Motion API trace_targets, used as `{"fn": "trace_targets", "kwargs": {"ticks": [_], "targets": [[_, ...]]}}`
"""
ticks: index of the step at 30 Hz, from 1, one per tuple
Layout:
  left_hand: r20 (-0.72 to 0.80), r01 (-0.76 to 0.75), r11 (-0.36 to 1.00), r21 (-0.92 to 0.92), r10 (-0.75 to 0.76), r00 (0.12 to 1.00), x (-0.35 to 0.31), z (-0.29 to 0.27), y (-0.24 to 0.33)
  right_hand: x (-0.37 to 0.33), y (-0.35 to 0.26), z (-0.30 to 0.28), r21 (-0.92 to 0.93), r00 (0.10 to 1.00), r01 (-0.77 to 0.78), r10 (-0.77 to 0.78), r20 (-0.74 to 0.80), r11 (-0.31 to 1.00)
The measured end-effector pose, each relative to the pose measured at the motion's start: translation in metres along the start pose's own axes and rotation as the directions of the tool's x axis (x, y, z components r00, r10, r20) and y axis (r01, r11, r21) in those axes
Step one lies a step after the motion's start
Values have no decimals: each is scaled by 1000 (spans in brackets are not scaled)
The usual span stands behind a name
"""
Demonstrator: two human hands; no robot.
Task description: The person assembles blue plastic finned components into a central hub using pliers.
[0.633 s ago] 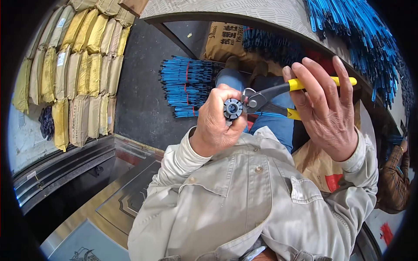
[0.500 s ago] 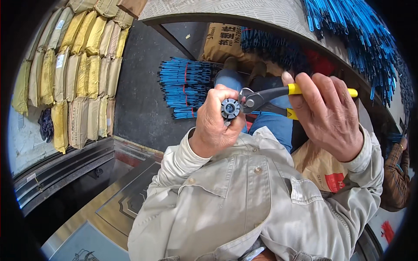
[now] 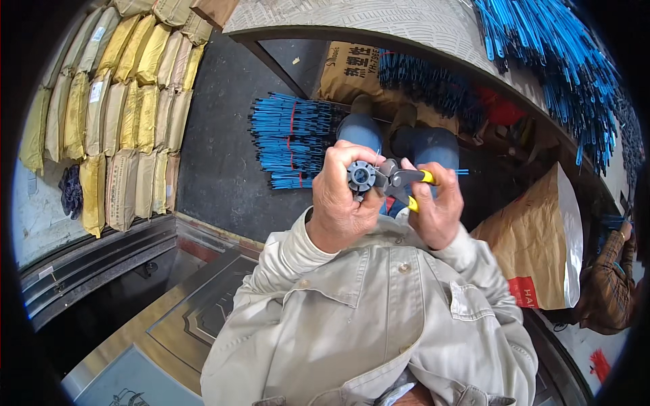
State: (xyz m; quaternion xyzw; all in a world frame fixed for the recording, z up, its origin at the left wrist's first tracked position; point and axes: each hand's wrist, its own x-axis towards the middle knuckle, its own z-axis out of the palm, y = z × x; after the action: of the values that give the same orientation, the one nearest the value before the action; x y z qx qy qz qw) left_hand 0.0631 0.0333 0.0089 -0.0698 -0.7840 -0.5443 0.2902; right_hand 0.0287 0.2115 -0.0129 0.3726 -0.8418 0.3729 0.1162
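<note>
My left hand (image 3: 342, 196) is closed around a grey round part (image 3: 361, 176), with a slotted rim and a hollow centre facing up; the rest of it is hidden in the palm. Thin wire-like bits stick up beside its rim. My right hand (image 3: 439, 206) grips pliers (image 3: 399, 178) with black and yellow handles. Their metal jaws meet the right side of the grey part, close to my left fingertips. What lies between the jaws is too small to make out. Both hands are in front of my chest, above my knees.
A bundle of blue strips (image 3: 288, 141) with red ties lies on the dark floor (image 3: 217, 135). More blue strips (image 3: 555, 68) hang over the table (image 3: 406, 17) at upper right. A brown paper bag (image 3: 535, 237) stands right. Yellow sacks (image 3: 128, 115) are stacked left. Another person's arm (image 3: 613, 271) shows far right.
My right hand has come left and in close to my left hand. The pliers' handles, spread wide before, are nearer together. The paper bag at right is now more exposed.
</note>
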Motion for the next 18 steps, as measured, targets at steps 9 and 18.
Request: {"fn": "trace_targets", "kwargs": {"ticks": [9,18], "targets": [[76,18,1000,-23,-16,997,0,-7,-1,72,44,-21,-750,705,353,-686,-180,559],[131,101,995,12,-102,986,4,-13,-1,95,52,-22,-893,571,301,-813,-113,335]]}}
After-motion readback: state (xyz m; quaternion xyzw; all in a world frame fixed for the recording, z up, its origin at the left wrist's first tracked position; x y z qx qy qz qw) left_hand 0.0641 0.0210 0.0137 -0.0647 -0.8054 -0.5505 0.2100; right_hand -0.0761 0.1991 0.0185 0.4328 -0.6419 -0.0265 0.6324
